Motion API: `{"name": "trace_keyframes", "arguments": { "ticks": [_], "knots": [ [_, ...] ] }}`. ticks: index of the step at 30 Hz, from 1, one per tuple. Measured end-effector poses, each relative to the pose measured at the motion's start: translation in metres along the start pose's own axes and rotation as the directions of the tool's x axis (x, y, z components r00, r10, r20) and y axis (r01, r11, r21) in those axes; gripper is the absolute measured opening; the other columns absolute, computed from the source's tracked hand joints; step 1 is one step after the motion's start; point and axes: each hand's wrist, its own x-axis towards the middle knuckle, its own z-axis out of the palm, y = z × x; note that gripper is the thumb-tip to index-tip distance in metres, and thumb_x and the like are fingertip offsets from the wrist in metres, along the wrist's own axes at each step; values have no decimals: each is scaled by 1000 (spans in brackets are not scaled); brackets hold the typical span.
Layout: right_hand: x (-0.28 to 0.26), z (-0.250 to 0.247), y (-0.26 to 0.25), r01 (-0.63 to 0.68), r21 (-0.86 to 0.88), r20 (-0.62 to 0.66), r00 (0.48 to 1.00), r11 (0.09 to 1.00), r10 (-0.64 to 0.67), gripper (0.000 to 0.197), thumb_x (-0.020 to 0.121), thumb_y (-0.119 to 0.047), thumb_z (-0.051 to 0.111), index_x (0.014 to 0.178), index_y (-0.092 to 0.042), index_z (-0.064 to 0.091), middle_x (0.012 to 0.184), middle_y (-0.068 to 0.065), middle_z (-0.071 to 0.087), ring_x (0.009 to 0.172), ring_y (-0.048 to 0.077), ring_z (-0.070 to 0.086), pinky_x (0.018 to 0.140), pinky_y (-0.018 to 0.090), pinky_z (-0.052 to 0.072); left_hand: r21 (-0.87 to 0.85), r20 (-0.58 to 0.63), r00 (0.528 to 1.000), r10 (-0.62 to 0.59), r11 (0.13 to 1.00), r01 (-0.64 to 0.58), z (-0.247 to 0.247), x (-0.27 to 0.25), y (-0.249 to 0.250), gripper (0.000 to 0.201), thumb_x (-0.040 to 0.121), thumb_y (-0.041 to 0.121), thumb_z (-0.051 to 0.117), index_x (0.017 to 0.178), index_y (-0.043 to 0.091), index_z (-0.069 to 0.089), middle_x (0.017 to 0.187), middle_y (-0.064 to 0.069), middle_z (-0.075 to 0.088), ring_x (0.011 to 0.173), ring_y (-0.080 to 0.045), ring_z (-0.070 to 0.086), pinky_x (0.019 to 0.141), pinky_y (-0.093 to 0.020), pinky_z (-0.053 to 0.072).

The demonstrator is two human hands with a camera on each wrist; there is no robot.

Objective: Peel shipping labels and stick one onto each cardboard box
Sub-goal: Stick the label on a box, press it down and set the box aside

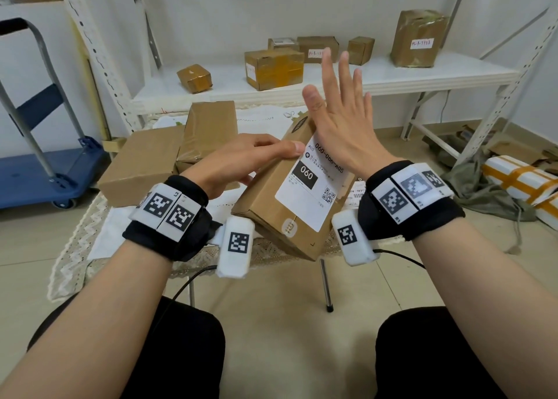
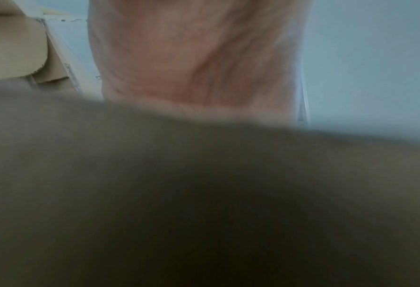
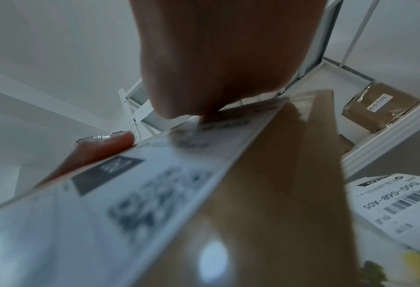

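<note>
A brown cardboard box (image 1: 271, 214) is tilted up over the front of the small table. A white shipping label (image 1: 311, 187) marked 060 lies on its top face. My left hand (image 1: 238, 160) grips the box's left side, with the thumb lying on top at the label's edge. My right hand (image 1: 341, 112) is spread flat, fingers straight and lifted, its heel resting on the label's far end. In the right wrist view the label (image 3: 130, 194) and box (image 3: 265, 203) fill the frame under the palm (image 3: 216, 58). The left wrist view is a blur of cardboard (image 2: 204, 194) and palm (image 2: 198, 58).
Two more plain boxes (image 1: 142, 163) (image 1: 208, 130) sit on the table's left. More label sheets (image 1: 356, 193) lie at the right of the table, beside the box. A white shelf (image 1: 407, 75) behind carries several boxes. A blue trolley (image 1: 45, 175) stands left, white parcels (image 1: 519, 181) on the floor right.
</note>
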Motion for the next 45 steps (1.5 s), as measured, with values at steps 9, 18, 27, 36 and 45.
{"name": "trace_keyframes", "arguments": {
  "ticks": [9, 18, 27, 36, 45],
  "knots": [
    [3, 1, 11, -121, 99, -3, 993, 988, 122, 71, 104, -63, 19, 161, -35, -15, 171, 4, -18, 156, 33, -16, 122, 61, -10, -72, -83, 996, -19, 997, 13, -7, 8, -8, 50, 89, 63, 59, 120, 25, 67, 100, 8, 77, 71, -1, 67, 59, -18, 45],
    [-17, 21, -5, 61, -12, 43, 997, 998, -61, 69, 106, -60, 18, 161, -34, -13, 169, -3, -24, 155, 23, -23, 122, 50, -16, -244, -178, 982, -71, 969, 26, -9, 12, -12, 60, 85, 64, 62, 130, 24, 62, 108, 6, 78, 99, -16, 74, 68, -25, 53],
    [-30, 38, 0, 125, -33, 92, 988, 992, -121, 70, 105, -62, 18, 162, -36, -12, 169, -5, -25, 155, 20, -24, 125, 51, -12, -407, -322, 934, -154, 913, 11, -15, 16, -16, 87, 60, 73, 69, 132, 25, 61, 110, 6, 77, 99, -17, 74, 73, -31, 55],
    [-26, 33, -1, 87, 6, 58, 995, 996, -87, 71, 105, -61, 21, 162, -34, -12, 169, -3, -26, 155, 22, -24, 125, 52, -14, -426, -375, 913, -163, 904, -13, -17, 16, -14, 71, 63, 72, 67, 122, 32, 65, 106, 6, 78, 103, -21, 71, 81, -37, 55],
    [-25, 40, -9, 117, -52, 47, 992, 992, -115, 71, 105, -62, 21, 162, -34, -10, 169, -1, -24, 156, 23, -23, 125, 52, -12, -416, -355, 924, -140, 909, -23, -7, 22, -15, 83, 62, 70, 72, 131, 26, 61, 116, 2, 75, 104, -21, 73, 82, -38, 60]
  ]
}}
